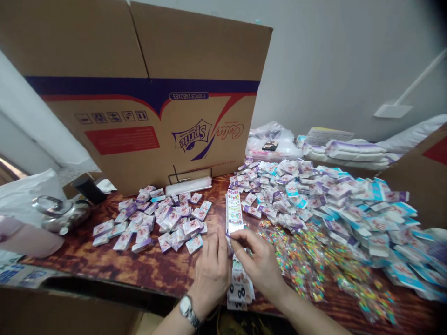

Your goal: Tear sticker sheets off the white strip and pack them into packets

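My left hand point(212, 266), with a watch on its wrist, has its fingers pressed together along the left side of a small white-and-purple box point(228, 238). From the other side my right hand point(257, 260) pinches the same box, which is mostly hidden between the fingers. Just beyond the fingertips lies a stack of long sticker strips point(234, 209) with rows of small coloured pictures. More printed sheets point(240, 288) with black-and-white round shapes lie under and between my hands. To the right sit clear packets of colourful candy point(303, 260).
Left of my hands lies a loose group of small closed boxes point(171, 218). A large heap of similar boxes point(335, 190), some open-ended, covers the right side. A big carton point(157, 107) stands behind. A metal kettle point(63, 214) and pink container point(31, 237) are far left.
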Action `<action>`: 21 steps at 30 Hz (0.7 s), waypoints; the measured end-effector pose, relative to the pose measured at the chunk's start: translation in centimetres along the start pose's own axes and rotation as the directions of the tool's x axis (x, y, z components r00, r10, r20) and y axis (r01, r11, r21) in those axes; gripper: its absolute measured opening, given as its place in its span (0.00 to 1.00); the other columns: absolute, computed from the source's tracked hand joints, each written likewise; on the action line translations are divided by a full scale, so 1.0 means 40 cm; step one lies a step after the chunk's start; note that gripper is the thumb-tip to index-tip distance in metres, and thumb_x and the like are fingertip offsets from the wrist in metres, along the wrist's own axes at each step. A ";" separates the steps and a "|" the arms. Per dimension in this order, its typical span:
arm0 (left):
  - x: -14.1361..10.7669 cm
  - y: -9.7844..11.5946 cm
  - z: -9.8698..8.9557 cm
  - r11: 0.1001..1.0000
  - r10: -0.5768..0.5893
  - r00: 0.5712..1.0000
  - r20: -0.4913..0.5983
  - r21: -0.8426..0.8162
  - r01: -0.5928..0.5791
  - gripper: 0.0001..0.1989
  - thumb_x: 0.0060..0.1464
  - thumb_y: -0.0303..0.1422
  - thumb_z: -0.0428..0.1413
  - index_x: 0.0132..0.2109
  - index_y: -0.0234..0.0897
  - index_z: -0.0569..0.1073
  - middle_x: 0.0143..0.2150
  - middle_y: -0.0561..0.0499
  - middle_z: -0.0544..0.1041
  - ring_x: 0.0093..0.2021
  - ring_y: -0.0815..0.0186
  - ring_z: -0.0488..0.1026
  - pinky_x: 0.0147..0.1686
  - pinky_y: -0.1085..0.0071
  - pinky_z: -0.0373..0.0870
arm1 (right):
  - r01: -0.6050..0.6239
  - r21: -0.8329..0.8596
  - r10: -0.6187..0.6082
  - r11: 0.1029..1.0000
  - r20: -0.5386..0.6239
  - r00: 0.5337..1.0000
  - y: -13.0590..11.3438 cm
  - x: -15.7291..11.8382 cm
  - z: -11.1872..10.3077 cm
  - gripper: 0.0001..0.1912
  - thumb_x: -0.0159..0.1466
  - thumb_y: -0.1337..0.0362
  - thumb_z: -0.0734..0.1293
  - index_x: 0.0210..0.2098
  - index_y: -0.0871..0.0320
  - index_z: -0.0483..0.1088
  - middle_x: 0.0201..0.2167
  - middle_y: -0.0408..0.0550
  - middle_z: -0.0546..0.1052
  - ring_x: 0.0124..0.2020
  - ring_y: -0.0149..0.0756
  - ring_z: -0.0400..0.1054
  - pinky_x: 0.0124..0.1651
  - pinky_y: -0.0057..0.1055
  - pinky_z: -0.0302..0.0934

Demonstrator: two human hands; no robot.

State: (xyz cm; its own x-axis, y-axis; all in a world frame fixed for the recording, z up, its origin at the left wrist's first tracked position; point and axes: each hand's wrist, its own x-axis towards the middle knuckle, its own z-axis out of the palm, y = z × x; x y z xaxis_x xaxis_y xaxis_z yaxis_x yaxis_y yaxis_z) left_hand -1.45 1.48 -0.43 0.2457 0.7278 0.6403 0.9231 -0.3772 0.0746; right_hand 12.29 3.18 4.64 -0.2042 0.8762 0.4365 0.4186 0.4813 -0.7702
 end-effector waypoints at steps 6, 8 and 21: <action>-0.003 0.014 -0.004 0.998 -0.032 0.995 0.093 -0.044 0.036 0.34 0.57 0.24 0.44 0.66 0.21 0.37 0.47 0.32 0.69 0.45 0.53 0.67 0.36 0.63 0.73 | 0.146 -0.039 -0.149 0.989 -0.082 0.985 0.008 -0.039 0.014 0.10 0.64 0.71 0.60 0.43 0.55 0.68 0.36 0.47 0.75 0.39 0.35 0.68 0.43 0.31 0.62; -0.006 0.016 -0.007 0.993 -0.032 0.994 0.108 -0.107 0.044 0.33 0.58 0.25 0.43 0.66 0.22 0.37 0.47 0.32 0.68 0.45 0.54 0.67 0.39 0.60 0.72 | 0.080 0.007 -0.079 0.997 -0.065 0.995 0.008 -0.040 0.009 0.10 0.64 0.70 0.60 0.42 0.56 0.69 0.36 0.47 0.75 0.39 0.35 0.68 0.42 0.31 0.63; -0.011 -0.031 0.023 0.980 0.170 0.985 -0.038 -0.103 -0.173 0.33 0.56 0.20 0.49 0.65 0.21 0.43 0.52 0.31 0.67 0.55 0.48 0.62 0.48 0.54 0.68 | -0.183 0.196 0.122 0.963 0.287 0.950 0.015 0.035 -0.056 0.07 0.61 0.66 0.64 0.39 0.57 0.73 0.33 0.45 0.74 0.34 0.32 0.68 0.37 0.28 0.65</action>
State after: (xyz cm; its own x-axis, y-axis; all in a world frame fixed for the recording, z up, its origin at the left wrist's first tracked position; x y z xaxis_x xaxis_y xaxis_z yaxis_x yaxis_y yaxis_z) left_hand -2.41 2.15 -1.52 0.3874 0.6310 0.6721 0.8312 -0.5544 0.0413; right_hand 14.22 4.65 5.84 -0.3967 0.8986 0.1876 0.2669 0.3085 -0.9130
